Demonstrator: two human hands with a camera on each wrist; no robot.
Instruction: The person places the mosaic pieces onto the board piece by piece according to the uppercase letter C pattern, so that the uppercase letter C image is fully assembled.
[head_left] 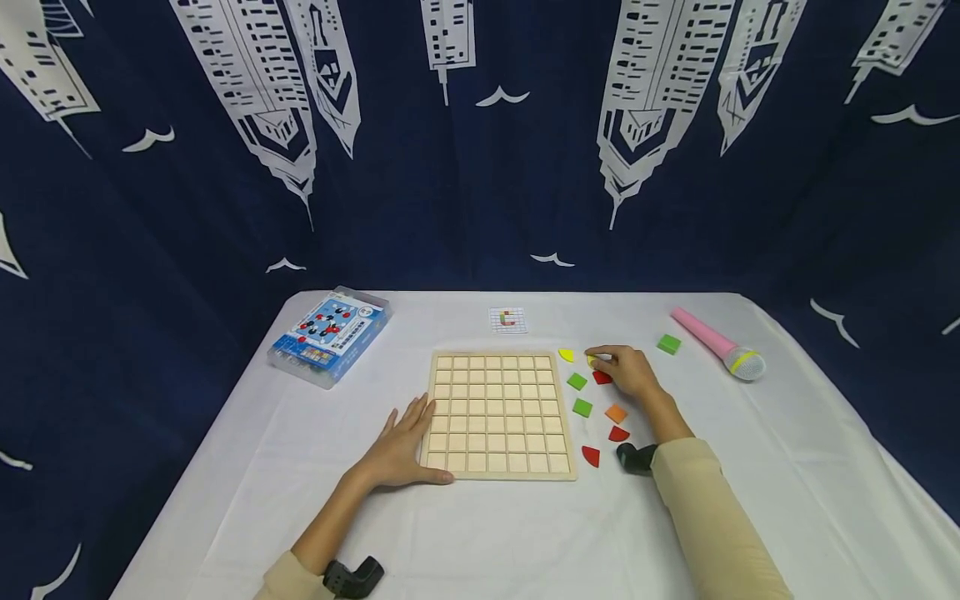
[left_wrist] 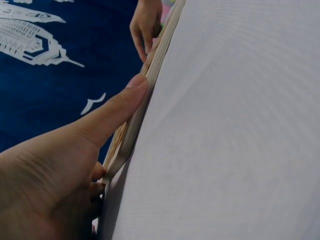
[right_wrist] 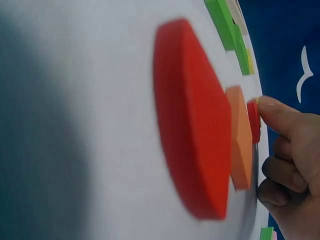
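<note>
My left hand [head_left: 401, 450] rests at the lower left corner of a wooden grid board [head_left: 495, 477], thumb along the front edge and straight fingers spread by the left side. In the left wrist view the thumb [left_wrist: 117, 112] presses against the board's rim. To the right of the board, my right hand [head_left: 632, 371] pinches a small yellow piece [head_left: 591, 361], mostly hidden by its fingers. Just below lies a red piece [head_left: 602, 378]. A yellow quarter-circle [head_left: 566, 355] and a green square [head_left: 577, 381] are to the left of the fingertips.
Nearer me lie another green square [head_left: 582, 407], an orange square [head_left: 616, 413] and red quarter-circles [head_left: 591, 456]. A pink microphone [head_left: 716, 342] and a green block [head_left: 668, 343] stand off right. A pattern card [head_left: 508, 320] lies behind the board; a blue-labelled plastic box [head_left: 330, 335] is far left.
</note>
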